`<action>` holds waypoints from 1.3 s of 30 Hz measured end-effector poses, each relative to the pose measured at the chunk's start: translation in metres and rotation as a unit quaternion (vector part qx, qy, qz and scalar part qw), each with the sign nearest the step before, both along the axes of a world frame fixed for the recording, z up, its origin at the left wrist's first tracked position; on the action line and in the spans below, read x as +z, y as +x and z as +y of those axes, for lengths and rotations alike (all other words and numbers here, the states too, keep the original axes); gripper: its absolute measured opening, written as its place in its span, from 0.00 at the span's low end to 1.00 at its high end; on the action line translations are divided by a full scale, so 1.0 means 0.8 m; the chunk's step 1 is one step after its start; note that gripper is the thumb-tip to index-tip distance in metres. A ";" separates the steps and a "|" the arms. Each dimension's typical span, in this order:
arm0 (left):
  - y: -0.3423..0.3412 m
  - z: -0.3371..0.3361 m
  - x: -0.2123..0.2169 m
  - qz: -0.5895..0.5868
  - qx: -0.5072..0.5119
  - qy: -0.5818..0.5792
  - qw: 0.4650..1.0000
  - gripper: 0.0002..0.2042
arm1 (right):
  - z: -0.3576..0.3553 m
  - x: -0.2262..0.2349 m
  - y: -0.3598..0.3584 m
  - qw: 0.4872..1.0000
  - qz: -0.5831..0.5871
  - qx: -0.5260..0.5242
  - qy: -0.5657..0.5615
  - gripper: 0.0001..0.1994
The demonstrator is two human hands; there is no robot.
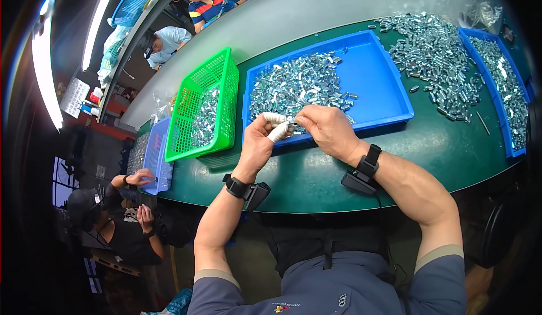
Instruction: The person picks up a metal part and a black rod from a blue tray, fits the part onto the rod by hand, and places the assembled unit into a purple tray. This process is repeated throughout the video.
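My left hand, with white tape wrapped on its thumb and forefinger, pinches a small shiny metal piece. From the other side my right hand closes its fingertips on the same piece, so both hands meet over the near rim of a blue tray. Fingers cover most of the piece, and its exact shape cannot be made out. Inside the tray, a heap of small silvery metal parts fills the left and middle. Just left of it stands a green perforated basket holding more such parts.
A loose pile of metal parts lies right of the tray, with a thin rod nearby. Another blue tray stands far right. A bluish bin sits at the left table end, beside a seated co-worker. Two people work across the partition.
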State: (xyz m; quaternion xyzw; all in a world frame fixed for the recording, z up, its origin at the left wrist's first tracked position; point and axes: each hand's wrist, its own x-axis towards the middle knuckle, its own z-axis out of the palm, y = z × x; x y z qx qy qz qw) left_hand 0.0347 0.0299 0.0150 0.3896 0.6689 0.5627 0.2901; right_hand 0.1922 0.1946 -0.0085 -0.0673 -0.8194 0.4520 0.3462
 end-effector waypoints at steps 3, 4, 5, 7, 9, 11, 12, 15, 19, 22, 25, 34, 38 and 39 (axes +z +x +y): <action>0.001 0.001 -0.003 -0.001 0.002 0.005 1.000 0.07 | -0.003 0.000 -0.003 0.999 0.027 -0.007 -0.018 0.05; 0.001 0.001 -0.003 -0.002 0.003 0.008 1.000 0.07 | -0.003 0.000 -0.004 0.999 0.042 -0.011 -0.026 0.06; 0.002 0.001 -0.004 -0.003 0.003 0.012 1.000 0.07 | -0.002 0.000 -0.004 0.999 0.042 -0.011 -0.026 0.06; 0.005 0.001 -0.005 -0.007 0.003 0.018 1.000 0.07 | 0.002 0.001 -0.002 1.000 0.011 0.007 -0.019 0.06; 0.008 0.001 -0.006 -0.015 0.002 0.030 0.999 0.07 | 0.004 0.003 -0.002 1.000 -0.004 0.015 -0.016 0.06; 0.008 0.001 -0.005 -0.015 0.004 0.028 0.999 0.07 | 0.004 0.004 -0.005 0.999 -0.040 -0.003 0.009 0.07; 0.009 0.000 -0.005 -0.015 0.006 0.026 1.000 0.07 | 0.003 0.005 -0.005 0.998 -0.059 -0.012 0.022 0.08; 0.010 0.001 -0.004 -0.013 0.008 0.029 0.999 0.07 | -0.002 0.002 -0.005 1.000 0.029 -0.002 -0.009 0.10; 0.013 0.000 -0.006 -0.011 0.010 0.041 0.999 0.08 | 0.000 0.001 -0.006 1.000 0.008 -0.008 0.016 0.12; 0.014 -0.002 -0.007 -0.010 0.016 0.053 0.998 0.08 | 0.001 0.003 -0.004 0.999 -0.029 -0.011 0.028 0.12; 0.014 0.001 -0.010 0.013 0.018 0.062 0.998 0.08 | 0.003 0.005 -0.002 0.999 -0.039 -0.007 0.016 0.11; 0.020 -0.002 -0.014 0.007 0.013 0.060 0.998 0.08 | 0.002 0.002 -0.001 1.000 -0.027 -0.003 0.014 0.09; 0.023 -0.004 -0.013 0.034 0.022 0.068 0.997 0.06 | -0.001 0.004 0.001 1.000 -0.004 0.005 0.005 0.07; 0.022 -0.004 -0.011 0.037 0.025 0.054 0.998 0.06 | 0.000 0.003 0.000 0.999 0.031 0.006 0.018 0.07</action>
